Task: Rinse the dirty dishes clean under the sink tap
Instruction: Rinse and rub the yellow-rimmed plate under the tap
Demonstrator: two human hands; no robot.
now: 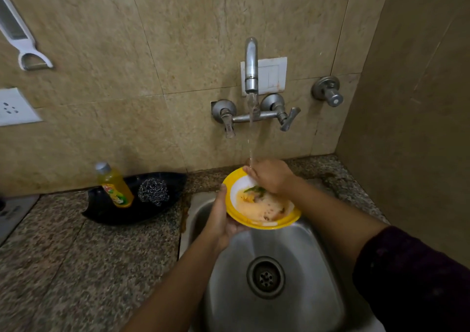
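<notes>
A yellow-rimmed plate with a white centre (235,179) is held tilted over the steel sink (300,293). It carries orange foamy water and green food scraps. My left hand (220,219) grips the plate's left edge from below. My right hand (269,176) lies flat on the plate's far side, fingers pressed to its surface. Water runs from the wall tap (251,64) and lands on my right hand.
A black tray (106,209) on the granite counter left of the sink holds a yellow dish-soap bottle (115,186) and a steel scrubber (153,192). The sink drain (265,277) lies below the plate. A wall stands close on the right.
</notes>
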